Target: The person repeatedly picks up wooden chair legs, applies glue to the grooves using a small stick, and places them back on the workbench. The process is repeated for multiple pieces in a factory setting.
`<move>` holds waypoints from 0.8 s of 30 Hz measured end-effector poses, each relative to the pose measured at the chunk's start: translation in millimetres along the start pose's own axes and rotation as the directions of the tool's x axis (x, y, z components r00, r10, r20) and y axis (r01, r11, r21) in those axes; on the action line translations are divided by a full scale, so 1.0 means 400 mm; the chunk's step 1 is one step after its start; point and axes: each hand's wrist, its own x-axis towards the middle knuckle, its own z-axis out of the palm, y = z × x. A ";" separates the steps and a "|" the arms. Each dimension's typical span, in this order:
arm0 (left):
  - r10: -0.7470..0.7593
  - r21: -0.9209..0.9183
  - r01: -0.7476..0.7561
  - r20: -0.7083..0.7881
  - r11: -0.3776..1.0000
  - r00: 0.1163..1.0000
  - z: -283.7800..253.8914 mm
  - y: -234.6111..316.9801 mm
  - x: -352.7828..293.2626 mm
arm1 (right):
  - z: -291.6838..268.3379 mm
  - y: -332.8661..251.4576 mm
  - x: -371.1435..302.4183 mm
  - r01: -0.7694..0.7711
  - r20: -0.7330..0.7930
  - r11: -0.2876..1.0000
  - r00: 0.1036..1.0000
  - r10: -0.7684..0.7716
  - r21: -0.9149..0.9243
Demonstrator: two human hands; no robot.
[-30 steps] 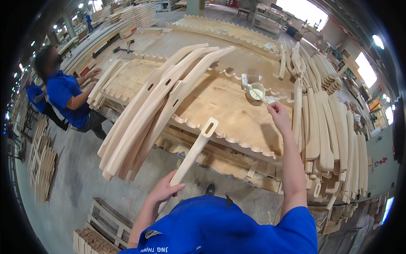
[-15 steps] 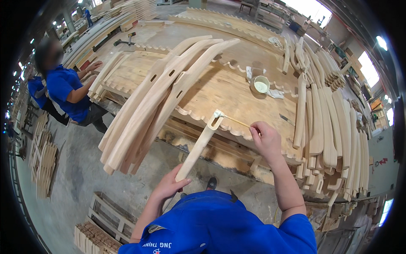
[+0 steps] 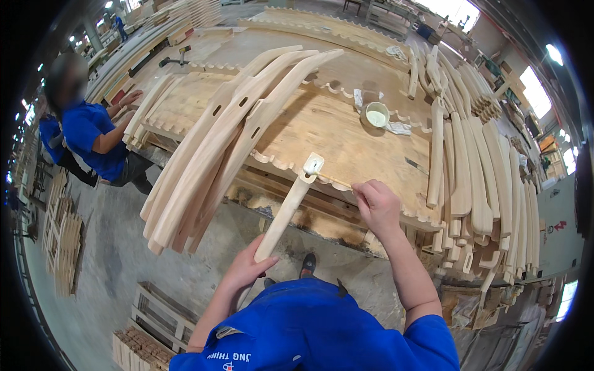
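Note:
My left hand [image 3: 249, 267] is closed around the lower part of a pale wooden chair leg [image 3: 281, 222], which tilts up and away from me. A slot is cut into its far end, with whitish glue around it. Between the fingertips of my right hand [image 3: 376, 203] is a thin glue stick [image 3: 334, 180], its tip at the slotted end. Beyond, on the wooden worktable [image 3: 346, 139], stands a round cup [image 3: 375, 115] of pale glue beside a crumpled white cloth [image 3: 398, 128]. A flat-bladed tool [image 3: 416, 166] lies to the right.
Long curved wooden pieces [image 3: 204, 148] with slots overhang the table's near edge at left. Many more wooden parts [image 3: 461, 173] are stacked at right. A co-worker in blue [image 3: 93, 136] stands at far left. A hammer [image 3: 176, 59] lies at the back; a pallet [image 3: 164, 315] sits on the floor.
The stick's tip has moved from the top end of the leg down into the slot area. My right hand has shifted slightly left. The left hand keeps its hold.

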 end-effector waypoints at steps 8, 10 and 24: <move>-0.040 0.048 0.039 0.027 0.998 0.999 -0.009 0.018 0.002 | 0.022 0.007 0.002 -0.122 -0.074 0.992 0.990 0.120 -0.023; -0.056 0.038 0.055 0.030 0.998 0.998 -0.009 0.021 0.000 | 0.025 0.007 -0.006 -0.122 -0.036 0.992 0.992 0.122 -0.010; -0.027 0.047 0.027 0.013 0.999 1.000 0.000 0.040 -0.010 | 0.043 0.010 -0.004 -0.197 -0.052 0.980 0.979 0.197 -0.002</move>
